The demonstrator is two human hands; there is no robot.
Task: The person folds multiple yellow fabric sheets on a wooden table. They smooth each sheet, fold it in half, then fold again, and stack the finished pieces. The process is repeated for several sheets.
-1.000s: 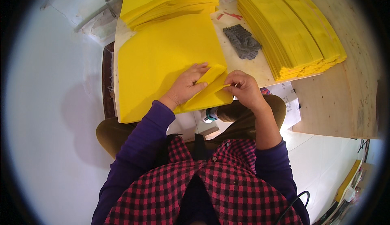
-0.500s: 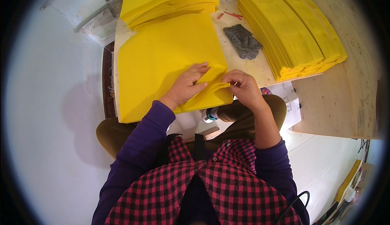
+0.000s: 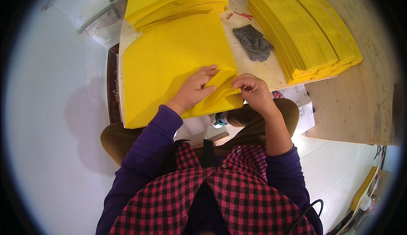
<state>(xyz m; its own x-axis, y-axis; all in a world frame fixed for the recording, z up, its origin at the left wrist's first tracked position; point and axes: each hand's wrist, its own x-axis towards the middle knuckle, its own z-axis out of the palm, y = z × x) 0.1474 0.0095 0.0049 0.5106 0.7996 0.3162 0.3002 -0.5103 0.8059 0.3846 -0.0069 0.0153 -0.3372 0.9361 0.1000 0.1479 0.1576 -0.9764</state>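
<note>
A large yellow fabric sheet [image 3: 178, 40], looking like felt or non-woven cloth, lies on the near part of the table, its near right corner lifted and folded. My left hand [image 3: 196, 88] rests on it beside the fold, thumb and fingers spread apart. At the right corner, my right hand [image 3: 254, 91] pinches the edge of the lifted yellow layer between thumb and fingertips. More yellow layers lie under the top one; how many is hidden.
Behind the sheet rises a thick yellow stack [image 3: 182, 2]. Narrower yellow stacks [image 3: 301, 31] stand at the right. A crumpled grey cloth [image 3: 253, 43] and red strips [image 3: 243, 16] lie between them on the wooden table [image 3: 273, 74]. A glass jar [image 3: 116, 0] stands far left.
My right hand has shifted very slightly with the pinched edge. My left hand keeps its place. A blurred dark shape now shows at the top edge, over the red scraps.
</note>
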